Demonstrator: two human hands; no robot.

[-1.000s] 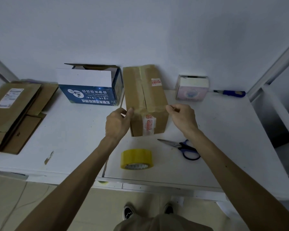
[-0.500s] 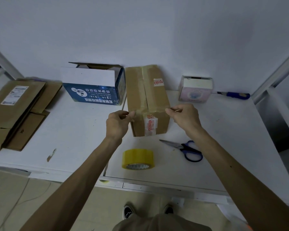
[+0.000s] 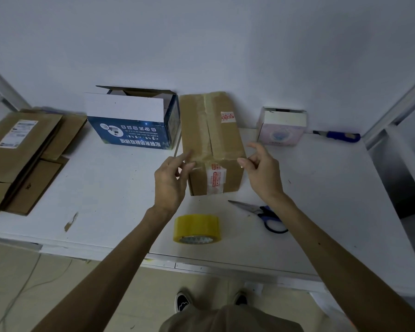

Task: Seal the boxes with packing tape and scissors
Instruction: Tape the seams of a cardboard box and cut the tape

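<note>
A brown cardboard box [image 3: 225, 140] stands on the white table [image 3: 106, 188], its flaps closed and taped along the top seam. A clear tape strip [image 3: 216, 159] runs across the top at the near edge. My left hand [image 3: 170, 180] pinches the strip's left end at the box's near left corner. The right end is pinched at the near right corner by my right hand [image 3: 261, 173], whose index finger is lifted. In front of the box lie a yellow tape roll [image 3: 196, 227] and blue-handled scissors [image 3: 261, 212].
A blue and white box [image 3: 130, 130] with open flaps stands left of the brown box. A small white and pink box [image 3: 282, 130] and a blue-handled tool [image 3: 338, 136] sit at the back right. Flattened cardboard [image 3: 22, 152] lies at the far left. A metal frame rises on the right.
Both hands have lowered the tape strip onto the near top edge of the brown box. My right index finger has lifted away.
</note>
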